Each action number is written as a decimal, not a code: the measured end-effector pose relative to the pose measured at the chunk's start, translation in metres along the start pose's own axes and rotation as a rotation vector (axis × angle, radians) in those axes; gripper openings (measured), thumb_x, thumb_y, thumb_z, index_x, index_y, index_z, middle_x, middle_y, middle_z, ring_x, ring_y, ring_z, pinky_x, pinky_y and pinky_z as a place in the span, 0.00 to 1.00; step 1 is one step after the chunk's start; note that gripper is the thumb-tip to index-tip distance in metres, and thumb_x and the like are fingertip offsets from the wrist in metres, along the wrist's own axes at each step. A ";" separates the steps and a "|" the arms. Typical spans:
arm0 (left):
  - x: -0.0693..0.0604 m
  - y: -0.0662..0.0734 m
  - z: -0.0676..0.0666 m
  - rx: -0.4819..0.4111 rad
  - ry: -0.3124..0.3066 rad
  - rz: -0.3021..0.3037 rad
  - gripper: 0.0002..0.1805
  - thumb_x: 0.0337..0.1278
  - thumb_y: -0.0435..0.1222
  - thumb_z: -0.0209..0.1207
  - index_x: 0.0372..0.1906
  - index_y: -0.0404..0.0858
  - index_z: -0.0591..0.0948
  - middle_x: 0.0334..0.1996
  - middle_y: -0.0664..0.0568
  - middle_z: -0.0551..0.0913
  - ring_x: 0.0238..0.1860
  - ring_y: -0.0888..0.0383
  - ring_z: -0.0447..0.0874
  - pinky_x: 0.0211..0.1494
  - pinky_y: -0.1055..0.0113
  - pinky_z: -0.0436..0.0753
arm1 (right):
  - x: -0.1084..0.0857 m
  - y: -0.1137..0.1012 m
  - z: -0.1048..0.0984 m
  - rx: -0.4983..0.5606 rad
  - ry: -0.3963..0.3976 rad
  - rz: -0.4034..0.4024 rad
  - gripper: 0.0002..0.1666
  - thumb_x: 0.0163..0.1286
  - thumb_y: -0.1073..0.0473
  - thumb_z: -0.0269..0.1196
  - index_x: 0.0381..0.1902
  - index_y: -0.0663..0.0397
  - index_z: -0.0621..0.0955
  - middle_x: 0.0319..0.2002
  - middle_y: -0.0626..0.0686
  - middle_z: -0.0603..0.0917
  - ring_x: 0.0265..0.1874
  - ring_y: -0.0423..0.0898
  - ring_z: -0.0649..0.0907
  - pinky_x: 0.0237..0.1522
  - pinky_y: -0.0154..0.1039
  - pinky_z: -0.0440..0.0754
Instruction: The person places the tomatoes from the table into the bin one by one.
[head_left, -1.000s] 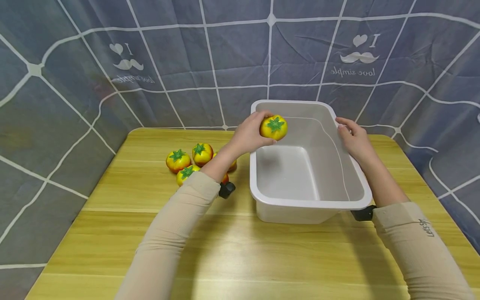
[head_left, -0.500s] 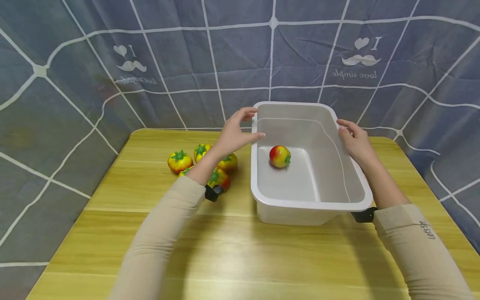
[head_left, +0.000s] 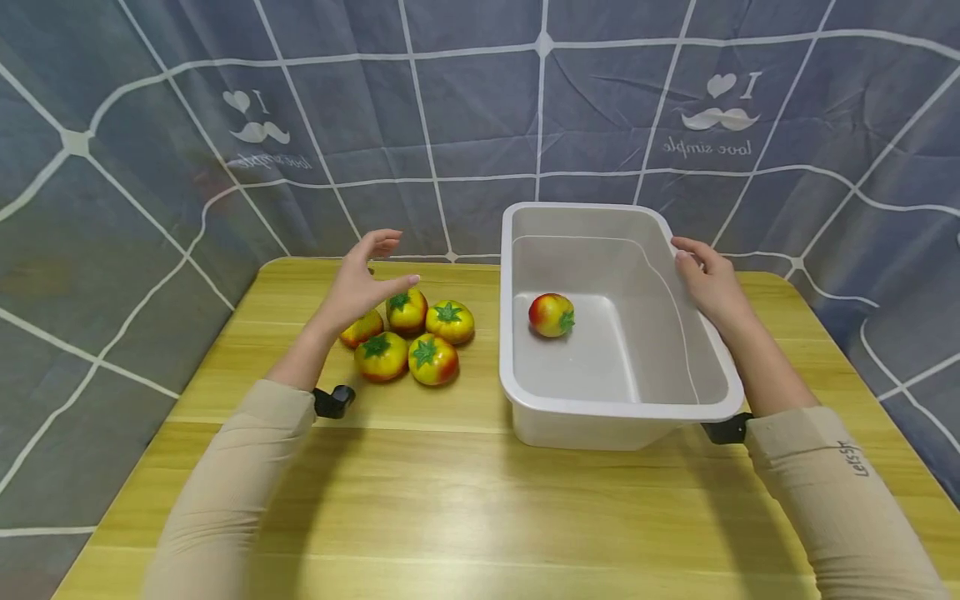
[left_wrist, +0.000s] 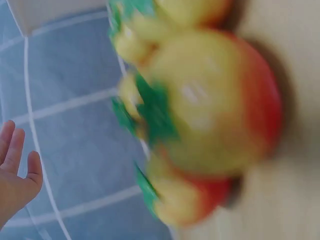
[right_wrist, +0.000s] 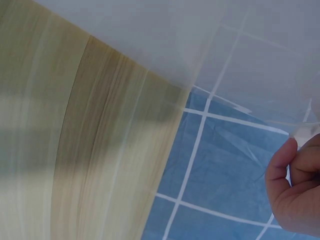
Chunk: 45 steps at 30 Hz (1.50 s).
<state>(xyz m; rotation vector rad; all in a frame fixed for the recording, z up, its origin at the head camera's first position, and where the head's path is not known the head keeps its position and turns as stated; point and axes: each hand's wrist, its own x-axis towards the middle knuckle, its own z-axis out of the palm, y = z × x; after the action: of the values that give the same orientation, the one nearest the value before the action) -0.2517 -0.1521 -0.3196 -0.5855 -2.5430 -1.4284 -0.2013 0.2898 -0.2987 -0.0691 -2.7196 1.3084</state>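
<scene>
My left hand [head_left: 356, 287] hovers with its fingers spread and nothing in them, just above and behind a cluster of several glossy yellow-and-red fruits [head_left: 382, 357] with green star-shaped tops, like tomatoes or persimmons. The left wrist view catches the hand [left_wrist: 17, 180] at the left edge and one blurred fruit [left_wrist: 210, 100] large in the middle. Inside a deep light-grey plastic tub [head_left: 622, 408], a similar fruit [head_left: 551, 315] lies on its side on the floor. My right hand [head_left: 708, 279] grips the tub's right rim; in the right wrist view its fingers [right_wrist: 280, 167] curl at the rim.
A wooden table [head_left: 450, 508] carries the tub and the fruits. Behind and beside it hangs a blue-grey curtain [head_left: 480, 108] with white grid lines. Black wrist straps [head_left: 333, 402] sit at both cuffs.
The left hand has let go of a fruit, which has dropped into the tub. It has then moved left, away from the tub, over the cluster. The right hand has stayed on the rim.
</scene>
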 end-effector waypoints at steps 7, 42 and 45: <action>-0.022 -0.039 -0.028 0.028 0.047 -0.135 0.35 0.51 0.41 0.66 0.63 0.38 0.66 0.61 0.40 0.67 0.61 0.43 0.62 0.61 0.43 0.62 | 0.000 -0.001 0.001 0.003 0.001 0.006 0.32 0.75 0.47 0.38 0.70 0.58 0.59 0.63 0.69 0.64 0.55 0.63 0.69 0.55 0.57 0.67; -0.053 -0.095 -0.024 -0.013 -0.098 -0.389 0.39 0.57 0.48 0.60 0.68 0.33 0.60 0.63 0.32 0.62 0.58 0.40 0.65 0.60 0.50 0.67 | 0.001 -0.002 -0.001 -0.001 0.003 0.023 0.31 0.75 0.47 0.37 0.70 0.57 0.60 0.62 0.68 0.66 0.53 0.62 0.71 0.52 0.54 0.70; -0.053 -0.093 -0.026 -0.012 -0.092 -0.391 0.39 0.57 0.48 0.60 0.68 0.33 0.61 0.63 0.32 0.63 0.58 0.40 0.66 0.58 0.52 0.68 | 0.002 -0.003 -0.002 -0.002 0.000 0.026 0.32 0.75 0.47 0.37 0.70 0.57 0.60 0.62 0.68 0.66 0.53 0.60 0.71 0.52 0.51 0.70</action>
<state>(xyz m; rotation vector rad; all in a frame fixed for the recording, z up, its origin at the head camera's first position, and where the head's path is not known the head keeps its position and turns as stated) -0.2436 -0.2305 -0.3962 -0.1593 -2.8388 -1.5640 -0.2027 0.2897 -0.2955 -0.1045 -2.7291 1.3131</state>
